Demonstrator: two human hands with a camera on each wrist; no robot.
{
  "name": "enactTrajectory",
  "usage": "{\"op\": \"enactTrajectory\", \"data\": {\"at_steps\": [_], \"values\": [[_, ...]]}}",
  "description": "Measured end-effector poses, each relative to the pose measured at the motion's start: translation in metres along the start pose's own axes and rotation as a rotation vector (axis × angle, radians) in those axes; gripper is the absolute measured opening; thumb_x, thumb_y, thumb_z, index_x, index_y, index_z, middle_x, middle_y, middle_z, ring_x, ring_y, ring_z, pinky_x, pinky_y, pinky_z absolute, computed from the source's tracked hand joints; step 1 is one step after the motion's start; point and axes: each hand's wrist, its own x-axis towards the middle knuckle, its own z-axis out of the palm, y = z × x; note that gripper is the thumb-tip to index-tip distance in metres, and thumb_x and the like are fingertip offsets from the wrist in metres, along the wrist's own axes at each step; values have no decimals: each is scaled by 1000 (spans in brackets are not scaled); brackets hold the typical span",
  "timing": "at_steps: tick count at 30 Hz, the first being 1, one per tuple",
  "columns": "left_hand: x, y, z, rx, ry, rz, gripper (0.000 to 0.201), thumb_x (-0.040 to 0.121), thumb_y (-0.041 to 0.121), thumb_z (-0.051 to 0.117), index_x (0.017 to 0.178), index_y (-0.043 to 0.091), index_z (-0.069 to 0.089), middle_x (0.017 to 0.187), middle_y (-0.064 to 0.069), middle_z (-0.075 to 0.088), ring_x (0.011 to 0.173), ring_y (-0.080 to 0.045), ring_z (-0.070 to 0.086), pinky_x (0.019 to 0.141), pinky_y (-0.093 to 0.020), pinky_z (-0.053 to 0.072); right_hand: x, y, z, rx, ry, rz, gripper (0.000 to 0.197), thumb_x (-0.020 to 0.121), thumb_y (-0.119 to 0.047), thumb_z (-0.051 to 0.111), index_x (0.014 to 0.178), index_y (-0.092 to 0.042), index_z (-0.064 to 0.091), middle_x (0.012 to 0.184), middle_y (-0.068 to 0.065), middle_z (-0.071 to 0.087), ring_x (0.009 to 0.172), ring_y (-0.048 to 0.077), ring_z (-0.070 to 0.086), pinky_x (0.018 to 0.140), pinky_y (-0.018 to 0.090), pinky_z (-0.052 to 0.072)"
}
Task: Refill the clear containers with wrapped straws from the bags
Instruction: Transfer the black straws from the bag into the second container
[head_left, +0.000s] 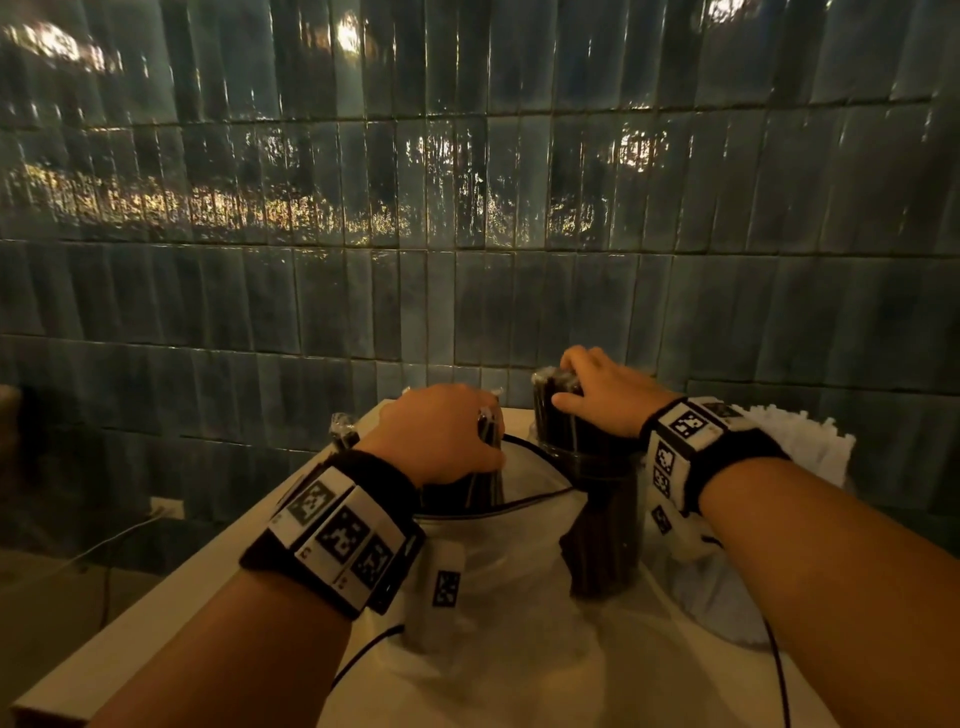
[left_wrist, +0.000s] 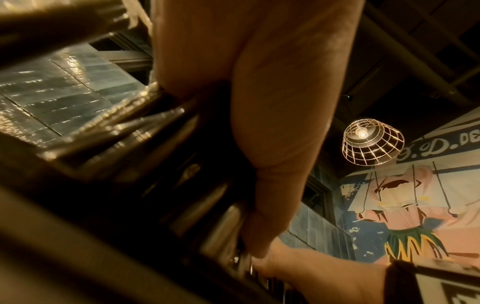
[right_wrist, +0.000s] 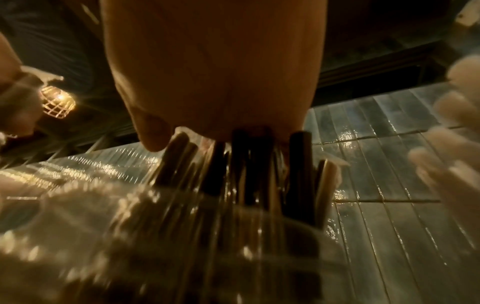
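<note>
My left hand (head_left: 441, 431) grips a bunch of dark wrapped straws (head_left: 488, 467) that stick up out of a clear plastic bag (head_left: 498, 561) on the white table. The left wrist view shows my thumb (left_wrist: 272, 144) curled round that straw bunch (left_wrist: 161, 164). My right hand (head_left: 597, 395) is curled over the tops of more dark straws (head_left: 558, 415) standing in a clear container (head_left: 608, 519). In the right wrist view my palm (right_wrist: 215, 82) covers the straw tops (right_wrist: 244, 164) above the container's rim (right_wrist: 259, 236). The fingertips of both hands are hidden.
A second container of white wrapped straws (head_left: 800, 441) stands right of my right wrist. More dark straws (head_left: 343, 428) poke up beyond my left wrist. The white table (head_left: 156, 623) ends at its left edge, close to a dark tiled wall (head_left: 467, 260). A wall socket (head_left: 166, 506) sits low left.
</note>
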Motion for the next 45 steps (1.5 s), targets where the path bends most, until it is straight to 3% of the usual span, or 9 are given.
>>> {"op": "enactTrajectory", "data": {"at_steps": [7,12,16,21,25,28,35,39,45], "values": [[3,0,0,20,-8,-12,27,79,47,66,104,39,58,99,8,57,90,-14,55,76,-32,52,-29,-16,-26,-156,4,-17,52,86,-66,41,129,-37,38,126,-4,58,120,21,50,109,61,-1],[6,0,1,42,-15,-15,24,78,48,67,99,41,56,93,10,53,86,-13,54,74,-32,52,-64,-49,-18,136,240,-211,36,90,-37,57,124,-26,53,121,-5,56,109,15,52,95,34,38],[7,0,2,60,4,1,26,78,48,67,100,40,55,89,10,53,83,-13,54,71,-30,51,-84,-71,2,488,294,-219,20,86,-14,61,102,-26,57,93,-8,59,83,2,54,70,14,39],[3,-2,0,53,29,60,20,76,45,69,90,36,57,81,13,53,75,-8,52,57,-23,38,-95,-84,30,812,109,-65,33,79,-12,69,102,-24,49,92,-3,57,80,8,57,59,12,44],[-1,-6,-2,1,32,88,19,76,43,70,91,38,59,82,15,55,80,-9,55,64,-24,43,-101,-91,52,895,-59,7,64,73,-30,79,123,-22,39,114,-6,48,102,10,53,79,24,48],[-3,-9,-4,-41,10,112,18,76,41,71,90,39,60,88,14,59,79,-8,56,62,-23,44,-105,-98,65,1000,-57,-33,78,73,-28,80,134,-23,32,119,-11,46,103,2,51,79,15,47],[-9,-13,-6,-150,-12,162,41,80,35,70,113,49,52,110,14,55,78,-1,53,66,-20,45,-101,-103,72,993,62,-32,66,75,-21,78,131,-19,43,113,-10,56,95,-2,54,66,5,44],[-9,-14,-5,-160,-38,168,81,81,36,71,141,57,20,137,7,49,82,-3,53,74,-21,44,-99,-100,73,1017,116,-36,50,79,-13,75,121,-18,49,96,-19,55,77,-16,55,61,0,42],[-6,-16,-4,-173,-25,132,96,75,38,76,146,46,13,139,1,50,107,-20,58,90,-35,47,-99,-98,75,1047,126,-27,43,81,-11,72,119,-16,53,107,-3,63,93,4,60,74,13,50]]}}
